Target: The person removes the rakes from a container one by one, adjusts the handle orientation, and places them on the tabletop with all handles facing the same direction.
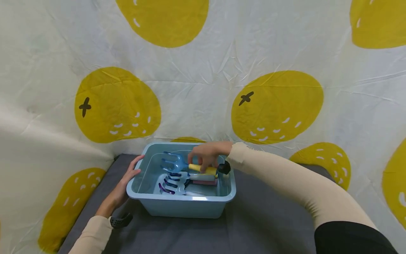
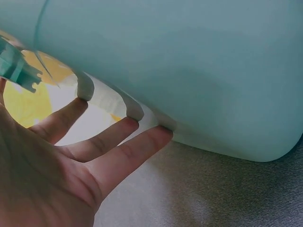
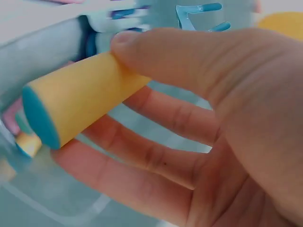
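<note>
My right hand (image 1: 207, 155) reaches over the basin and grips the yellow handle (image 3: 80, 94) of a toy garden fork with blue tines (image 1: 173, 163). The handle has a teal end, and my thumb lies along its top with the fingers beneath. The fork is inside the light blue plastic basin (image 1: 177, 197). At the basin's left side, my left hand (image 1: 123, 181) rests on the rim; its fairly straight fingers (image 2: 135, 150) touch the outer wall in the left wrist view. My left thumb's contact is hidden there.
Below the held fork lie light blue toy rakes (image 1: 180, 185) with purple tips, and a pink handle (image 1: 205, 182). The basin stands on a dark grey cloth surface (image 1: 253, 225). Behind it hangs a white curtain (image 1: 196, 106) printed with yellow fruit shapes.
</note>
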Demonstrator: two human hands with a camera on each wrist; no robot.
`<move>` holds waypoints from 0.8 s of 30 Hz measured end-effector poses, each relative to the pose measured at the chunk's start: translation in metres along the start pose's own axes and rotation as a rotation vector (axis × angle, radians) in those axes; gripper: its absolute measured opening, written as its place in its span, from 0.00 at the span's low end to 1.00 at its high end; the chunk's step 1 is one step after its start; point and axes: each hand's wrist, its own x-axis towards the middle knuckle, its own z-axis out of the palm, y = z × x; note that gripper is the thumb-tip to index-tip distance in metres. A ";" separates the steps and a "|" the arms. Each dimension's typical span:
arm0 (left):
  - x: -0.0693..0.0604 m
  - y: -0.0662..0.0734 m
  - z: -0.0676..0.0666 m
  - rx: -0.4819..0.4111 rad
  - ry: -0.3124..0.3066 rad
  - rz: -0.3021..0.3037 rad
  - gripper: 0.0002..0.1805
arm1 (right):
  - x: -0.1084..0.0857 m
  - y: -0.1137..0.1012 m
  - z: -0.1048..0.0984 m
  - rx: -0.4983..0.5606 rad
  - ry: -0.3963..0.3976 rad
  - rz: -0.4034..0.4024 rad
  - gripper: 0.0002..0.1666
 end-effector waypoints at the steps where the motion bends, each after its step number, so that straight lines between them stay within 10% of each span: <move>1: 0.000 0.000 0.000 0.000 0.002 -0.002 0.34 | -0.008 -0.001 -0.005 0.004 0.013 -0.016 0.30; 12: 0.000 0.001 -0.002 0.001 0.035 0.012 0.34 | -0.106 0.030 -0.043 0.106 0.194 -0.015 0.32; 24: 0.000 0.002 -0.007 0.015 0.026 0.021 0.33 | -0.196 0.114 -0.014 0.325 0.385 0.093 0.37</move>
